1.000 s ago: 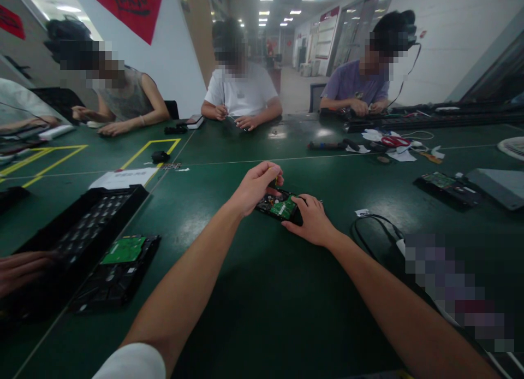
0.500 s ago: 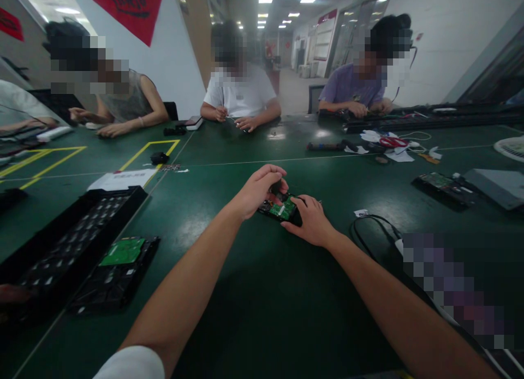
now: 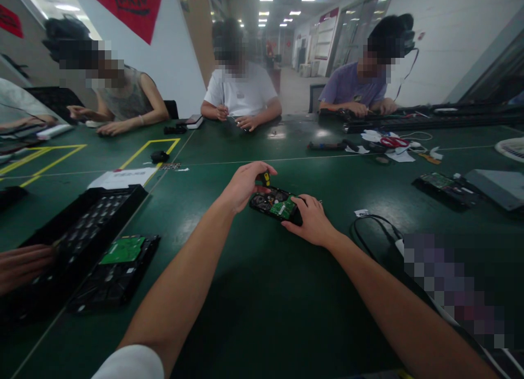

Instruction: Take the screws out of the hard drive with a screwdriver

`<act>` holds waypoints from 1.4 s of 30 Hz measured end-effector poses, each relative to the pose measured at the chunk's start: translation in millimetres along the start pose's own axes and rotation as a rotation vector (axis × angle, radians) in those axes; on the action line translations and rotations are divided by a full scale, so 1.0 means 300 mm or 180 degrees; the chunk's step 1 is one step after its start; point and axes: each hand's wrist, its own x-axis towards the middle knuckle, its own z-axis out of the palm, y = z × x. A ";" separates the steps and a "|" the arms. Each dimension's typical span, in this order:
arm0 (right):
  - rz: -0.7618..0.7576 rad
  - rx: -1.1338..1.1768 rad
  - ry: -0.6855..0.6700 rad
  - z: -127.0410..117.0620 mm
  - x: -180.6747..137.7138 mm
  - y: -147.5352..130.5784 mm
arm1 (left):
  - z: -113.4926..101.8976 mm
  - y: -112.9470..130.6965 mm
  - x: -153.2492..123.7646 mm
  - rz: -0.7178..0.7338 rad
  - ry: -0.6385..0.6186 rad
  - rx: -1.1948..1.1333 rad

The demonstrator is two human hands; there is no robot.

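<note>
A hard drive [image 3: 275, 203] with a green circuit board lies on the green table in front of me, its board side up. My right hand [image 3: 310, 218] grips its right end, thumb along the near edge and fingers over the far edge. Above the drive's left end, my left hand [image 3: 248, 187] is closed round a small black and yellow screwdriver [image 3: 266, 178]. The fingers cover most of the tool, and its tip is hidden.
Left, another person's hand [image 3: 28, 267] reaches into a long black tray [image 3: 123, 196], beside a second drive [image 3: 114, 283]. A third drive [image 3: 444, 188] and a grey box [image 3: 497, 185] lie right. A black cable [image 3: 379, 220] curls near my right forearm. Several people work opposite.
My left hand has shifted left over the drive with the screwdriver, uncovering more of its surface. My right hand stays put. The other person's hand has moved further into the black tray.
</note>
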 end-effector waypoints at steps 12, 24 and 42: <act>-0.0070 -0.0007 0.0074 0.014 -0.001 0.012 | 0.053 -0.016 -0.012 -0.0405 -0.0482 -0.0885; -0.0071 -0.0009 0.0031 0.011 -0.002 0.012 | 0.066 -0.036 -0.005 -0.0249 -0.0501 -0.0778; -0.0034 -0.0006 0.0021 0.017 0.001 0.014 | 0.066 0.020 -0.030 -0.0302 -0.0225 -0.0291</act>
